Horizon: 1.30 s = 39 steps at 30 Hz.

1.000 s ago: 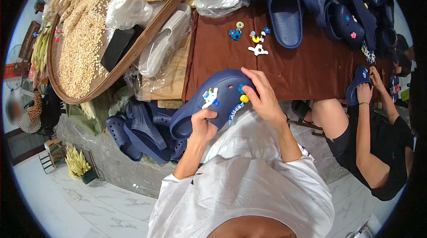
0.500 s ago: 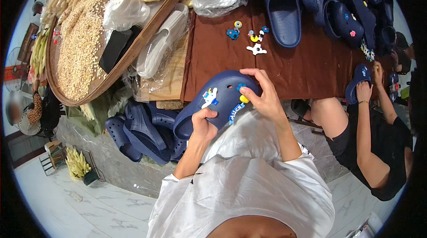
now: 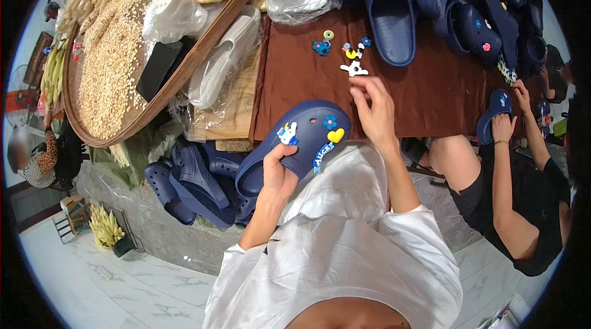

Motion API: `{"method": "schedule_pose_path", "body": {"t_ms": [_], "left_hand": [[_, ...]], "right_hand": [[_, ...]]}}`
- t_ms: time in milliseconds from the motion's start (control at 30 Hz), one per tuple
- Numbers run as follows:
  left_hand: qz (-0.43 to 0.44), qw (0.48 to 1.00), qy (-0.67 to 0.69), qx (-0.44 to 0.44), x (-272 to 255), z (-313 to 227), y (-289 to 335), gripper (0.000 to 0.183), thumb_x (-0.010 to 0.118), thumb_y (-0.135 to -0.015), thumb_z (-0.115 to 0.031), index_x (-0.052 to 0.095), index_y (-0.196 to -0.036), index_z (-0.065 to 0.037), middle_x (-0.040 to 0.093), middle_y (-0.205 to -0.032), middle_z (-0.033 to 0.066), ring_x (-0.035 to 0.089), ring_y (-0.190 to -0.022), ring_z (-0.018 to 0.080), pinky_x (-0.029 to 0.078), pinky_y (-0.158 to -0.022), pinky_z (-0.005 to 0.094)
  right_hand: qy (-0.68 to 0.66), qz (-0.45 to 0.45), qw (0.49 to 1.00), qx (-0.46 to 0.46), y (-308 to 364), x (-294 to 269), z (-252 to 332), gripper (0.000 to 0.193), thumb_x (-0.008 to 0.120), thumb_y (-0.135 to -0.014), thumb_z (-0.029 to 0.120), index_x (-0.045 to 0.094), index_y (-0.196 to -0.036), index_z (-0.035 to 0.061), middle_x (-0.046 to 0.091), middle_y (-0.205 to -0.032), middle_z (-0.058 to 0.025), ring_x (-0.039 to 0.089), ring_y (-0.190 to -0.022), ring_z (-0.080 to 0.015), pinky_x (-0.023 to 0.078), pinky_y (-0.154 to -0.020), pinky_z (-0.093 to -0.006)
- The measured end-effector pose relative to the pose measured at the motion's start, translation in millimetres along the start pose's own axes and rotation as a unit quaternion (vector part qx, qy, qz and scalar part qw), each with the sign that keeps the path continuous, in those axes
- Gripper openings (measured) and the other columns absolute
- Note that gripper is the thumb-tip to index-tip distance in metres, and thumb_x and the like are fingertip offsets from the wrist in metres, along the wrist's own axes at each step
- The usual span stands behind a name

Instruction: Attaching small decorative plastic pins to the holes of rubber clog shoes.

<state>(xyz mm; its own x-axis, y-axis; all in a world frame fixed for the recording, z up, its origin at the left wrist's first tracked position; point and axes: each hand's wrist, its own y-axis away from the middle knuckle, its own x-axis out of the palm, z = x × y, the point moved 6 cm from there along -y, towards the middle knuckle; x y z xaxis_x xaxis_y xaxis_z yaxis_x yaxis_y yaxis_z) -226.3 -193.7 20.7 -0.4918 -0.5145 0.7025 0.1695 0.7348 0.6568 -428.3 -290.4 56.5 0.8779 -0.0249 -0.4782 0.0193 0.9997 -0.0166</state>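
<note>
My left hand [image 3: 279,172] is closed on a navy clog [image 3: 265,138], thumb on its upper and the fingers hidden beneath. The clog is held over my lap, its toe toward the table. On its upper sit a white-and-blue character charm [image 3: 287,134], a blue flower charm [image 3: 330,122], a yellow heart charm [image 3: 335,136] and a blue lettered charm [image 3: 322,155]. One hole near the toe stays bare. My right hand [image 3: 373,107] is off the clog, fingers extended over the cloth's near part, fingertips just short of a white charm [image 3: 354,69]. Nothing shows in it.
More small charms [image 3: 322,48] lie on the brown cloth [image 3: 437,98]. Navy clogs [image 3: 393,27] crowd the back right, others [image 3: 200,181] lie at lower left. A grain-filled basket [image 3: 111,83] stands left, beside bagged white shoes [image 3: 225,61]. At right, a person [image 3: 517,200] holds another clog.
My right hand has let go of the clog's toe and moved up and right toward the loose charms. The clog, still in my left hand, has shifted slightly left.
</note>
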Motion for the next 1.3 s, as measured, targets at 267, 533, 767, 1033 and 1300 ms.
{"method": "schedule_pose_path", "body": {"t_ms": [267,533,767,1033,1300], "left_hand": [[-0.003,1.0,0.001,-0.01,2.3,3.3,3.6,0.041,0.054,-0.08,-0.001,0.054,-0.119,0.006,0.062,-0.118,0.0168,0.061,-0.109,0.029,0.048,-0.099,0.0402],[0.013,1.0,0.007,-0.023,4.8,0.3,5.7,0.039,0.055,-0.081,-0.002,0.054,-0.119,0.006,0.062,-0.117,0.0167,0.061,-0.108,0.0288,0.048,-0.1,0.0402],[-0.018,1.0,-0.006,-0.006,6.5,-3.3,4.9,0.046,0.052,-0.08,-0.001,0.049,-0.125,0.009,0.06,-0.121,0.0209,0.06,-0.112,0.0333,0.047,-0.103,0.0446],[0.02,0.998,-0.051,-0.022,17.3,-4.6,3.6,0.044,0.054,-0.082,-0.001,0.053,-0.125,0.005,0.063,-0.12,0.0146,0.061,-0.111,0.0264,0.046,-0.102,0.0387],[0.033,0.996,-0.075,-0.03,20.5,-2.6,5.5,0.044,0.055,-0.082,-0.002,0.053,-0.125,0.004,0.062,-0.121,0.0131,0.061,-0.111,0.0246,0.047,-0.1,0.0373]], "right_hand": [[0.256,-0.11,0.942,-0.185,-68.4,19.0,-22.6,0.029,0.066,-0.083,0.004,0.06,-0.112,0.0019,0.058,-0.101,-0.0167,0.056,-0.092,-0.0369,0.047,-0.081,-0.0445],[0.272,-0.112,0.939,-0.178,-82.5,21.2,-32.3,0.024,0.068,-0.081,0.004,0.057,-0.102,0.0028,0.056,-0.099,-0.0172,0.055,-0.088,-0.0365,0.046,-0.077,-0.0455],[0.101,-0.063,0.98,-0.157,-41.4,7.9,3.9,0.01,0.063,-0.088,0.007,0.063,-0.097,0.0025,0.066,-0.091,-0.0105,0.063,-0.08,-0.0255,0.05,-0.07,-0.0372],[-0.041,0.19,0.972,-0.133,9.0,16.0,53.1,0.013,0.061,-0.09,0.006,0.066,-0.101,-0.0001,0.064,-0.09,-0.0072,0.062,-0.084,-0.0169,0.049,-0.075,-0.0291],[0.028,0.17,0.967,-0.186,13.1,18.7,60.0,0.013,0.063,-0.087,0.008,0.069,-0.098,0.0038,0.062,-0.09,-0.0074,0.059,-0.088,-0.0253,0.048,-0.078,-0.036]]}}
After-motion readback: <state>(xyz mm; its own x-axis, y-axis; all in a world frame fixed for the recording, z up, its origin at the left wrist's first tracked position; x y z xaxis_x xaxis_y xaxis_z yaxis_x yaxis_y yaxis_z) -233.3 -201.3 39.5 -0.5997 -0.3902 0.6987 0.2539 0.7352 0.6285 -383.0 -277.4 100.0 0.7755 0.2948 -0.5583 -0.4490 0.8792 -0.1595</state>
